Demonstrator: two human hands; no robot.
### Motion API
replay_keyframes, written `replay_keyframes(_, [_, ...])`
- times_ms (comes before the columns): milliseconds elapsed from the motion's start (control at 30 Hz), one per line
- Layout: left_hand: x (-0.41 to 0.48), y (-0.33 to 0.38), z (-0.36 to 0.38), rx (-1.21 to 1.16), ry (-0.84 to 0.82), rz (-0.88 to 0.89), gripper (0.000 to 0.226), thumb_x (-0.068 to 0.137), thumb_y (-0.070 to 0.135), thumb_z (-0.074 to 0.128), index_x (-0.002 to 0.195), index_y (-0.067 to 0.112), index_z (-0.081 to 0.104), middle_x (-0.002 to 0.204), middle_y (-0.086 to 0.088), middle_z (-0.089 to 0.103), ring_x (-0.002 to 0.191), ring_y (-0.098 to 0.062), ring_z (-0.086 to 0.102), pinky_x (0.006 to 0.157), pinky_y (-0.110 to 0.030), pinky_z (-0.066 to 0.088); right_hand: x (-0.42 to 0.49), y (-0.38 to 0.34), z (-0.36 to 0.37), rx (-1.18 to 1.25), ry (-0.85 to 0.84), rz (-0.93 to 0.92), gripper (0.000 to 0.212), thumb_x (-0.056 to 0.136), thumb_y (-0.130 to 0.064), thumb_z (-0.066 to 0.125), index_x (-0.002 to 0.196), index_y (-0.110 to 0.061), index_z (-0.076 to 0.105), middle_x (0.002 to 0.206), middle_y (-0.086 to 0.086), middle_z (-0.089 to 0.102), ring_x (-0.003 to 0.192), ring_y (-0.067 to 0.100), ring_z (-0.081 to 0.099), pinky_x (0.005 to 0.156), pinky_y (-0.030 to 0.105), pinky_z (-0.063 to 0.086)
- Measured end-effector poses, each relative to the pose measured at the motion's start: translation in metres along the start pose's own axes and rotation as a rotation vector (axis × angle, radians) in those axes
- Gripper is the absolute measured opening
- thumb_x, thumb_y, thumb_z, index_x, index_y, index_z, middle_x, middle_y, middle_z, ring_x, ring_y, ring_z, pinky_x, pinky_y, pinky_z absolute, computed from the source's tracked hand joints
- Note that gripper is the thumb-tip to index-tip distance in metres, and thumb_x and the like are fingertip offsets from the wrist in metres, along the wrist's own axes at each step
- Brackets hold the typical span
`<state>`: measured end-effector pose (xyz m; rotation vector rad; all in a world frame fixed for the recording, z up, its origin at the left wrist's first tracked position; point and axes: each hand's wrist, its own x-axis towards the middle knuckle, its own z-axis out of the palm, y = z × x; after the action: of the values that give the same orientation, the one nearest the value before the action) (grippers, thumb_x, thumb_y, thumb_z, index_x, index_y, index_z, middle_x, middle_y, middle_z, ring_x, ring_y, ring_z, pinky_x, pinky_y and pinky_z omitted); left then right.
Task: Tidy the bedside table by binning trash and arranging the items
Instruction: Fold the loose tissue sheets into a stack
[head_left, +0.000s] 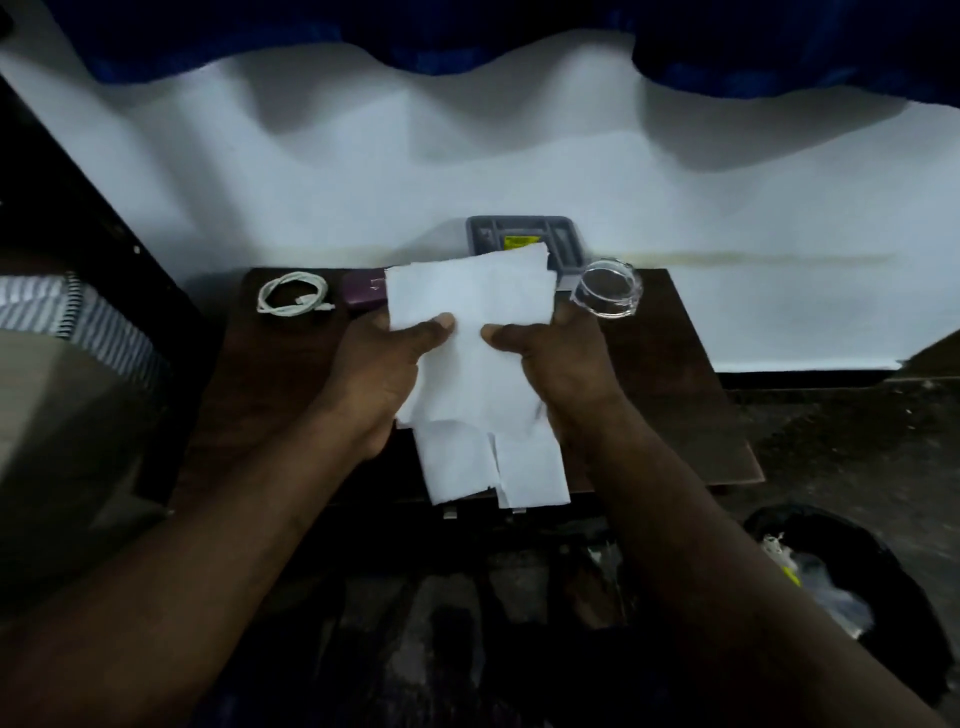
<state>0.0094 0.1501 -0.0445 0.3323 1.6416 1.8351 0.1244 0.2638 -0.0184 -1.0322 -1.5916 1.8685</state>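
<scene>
**Paper (467, 301) in both hands, bin to the right**

Pinched on its left side by the left hand (379, 374) and on its right by the right hand (556, 369), thumbs on top, fingers behind. Held over the middle of the table (670, 374), long axis from far edge to near edge, lower end past the near edge. Bin (883, 561) on the floor off the near right corner, nearer the right hand: likely a swing right and down.
</scene>
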Motion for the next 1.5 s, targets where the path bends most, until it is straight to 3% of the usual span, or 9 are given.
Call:
replay_keyframes(100, [-0.005,0.004,-0.043,0.07,0.071,0.059,0.016,0.09,0.018,0.077,0.106,0.02,0.077,0.103,0.008,0.079,0.096,-0.01,0.075,0.077,-0.023,0.059,-0.005,0.012,0.035,-0.16,-0.028,-0.024,0.029,0.082,0.005,0.079,0.107,-0.01,0.077,0.104,0.006,0.081,0.097,0.022,0.078,0.094,0.048,0.062])
replay_keyframes(233, [-0.011,0.008,-0.083,0.123,0.103,0.126,0.027,0.089,0.015,0.078,0.092,0.041,0.079,0.107,0.016,0.077,0.103,-0.006,0.072,0.097,-0.032,0.054,-0.01,0.025,0.077,-0.232,-0.011,-0.08,0.025,0.084,0.0,0.078,0.107,-0.009,0.079,0.099,0.004,0.081,0.094,0.024,0.078,0.09,0.049,0.062])
replay_keyframes(400, [0.001,0.01,-0.106,0.142,0.158,0.123,0.011,0.087,0.021,0.08,0.083,0.031,0.078,0.087,0.022,0.077,0.088,-0.004,0.074,0.069,-0.012,0.055,-0.005,0.035,0.112,-0.358,0.104,-0.185,0.011,0.08,-0.017,0.078,0.089,-0.021,0.072,0.089,-0.005,0.079,0.088,0.022,0.075,0.085,0.049,0.061])
replay_keyframes(533, [0.008,-0.003,-0.118,0.201,0.145,0.054,0.023,0.08,0.016,0.084,0.1,0.025,0.077,0.093,0.012,0.079,0.088,-0.005,0.075,0.071,-0.018,0.057,-0.005,0.045,0.122,-0.491,0.107,-0.222,0.032,0.078,-0.026,0.08,0.108,-0.032,0.071,0.095,-0.017,0.071,0.098,0.017,0.071,0.092,0.042,0.058])
replay_keyframes(800, [0.014,0.008,-0.112,0.295,0.245,0.187,0.036,0.077,0.037,0.082,0.076,0.069,0.066,0.081,0.04,0.069,0.078,0.015,0.068,0.069,-0.012,0.053,0.003,0.043,0.129,-0.508,0.137,-0.233,0.022,0.08,-0.024,0.077,0.103,-0.025,0.076,0.09,-0.012,0.075,0.092,0.017,0.073,0.089,0.04,0.06])
replay_keyframes(1067, [0.012,-0.001,-0.11,0.434,0.208,0.2,0.034,0.079,0.032,0.085,0.082,0.062,0.068,0.08,0.032,0.07,0.088,0.006,0.069,0.071,-0.01,0.052,0.013,0.045,0.121,-0.63,0.09,-0.183,0.033,0.082,-0.028,0.079,0.114,-0.022,0.074,0.108,-0.001,0.078,0.102,0.021,0.072,0.091,0.034,0.057])
replay_keyframes(1200, [0.013,0.002,-0.109,0.478,0.296,0.282,0.04,0.08,0.04,0.079,0.116,0.047,0.065,0.099,0.02,0.074,0.08,0.019,0.061,0.078,-0.011,0.051,0.012,0.047,0.125,-0.638,0.148,-0.231,0.024,0.083,-0.03,0.078,0.105,-0.02,0.077,0.1,-0.001,0.079,0.093,0.019,0.072,0.076,0.024,0.047])
replay_keyframes(1367, [0.01,0.012,-0.105,0.451,0.256,0.296,0.034,0.075,0.042,0.083,0.088,0.067,0.064,0.084,0.045,0.065,0.09,0.02,0.063,0.076,-0.003,0.048,0.012,0.038,0.124,-0.61,0.155,-0.308,0.031,0.08,-0.03,0.076,0.111,-0.023,0.076,0.102,-0.004,0.079,0.093,0.014,0.072,0.079,0.024,0.051])
replay_keyframes(1500, [0.011,0.0,-0.108,0.512,0.267,0.269,0.037,0.08,0.031,0.082,0.11,0.04,0.063,0.092,0.022,0.07,0.087,0.002,0.066,0.07,-0.009,0.045,0.012,0.05,0.118,-0.622,0.072,-0.164,0.028,0.082,-0.031,0.08,0.109,-0.022,0.076,0.102,-0.001,0.079,0.095,0.019,0.074,0.086,0.034,0.059])
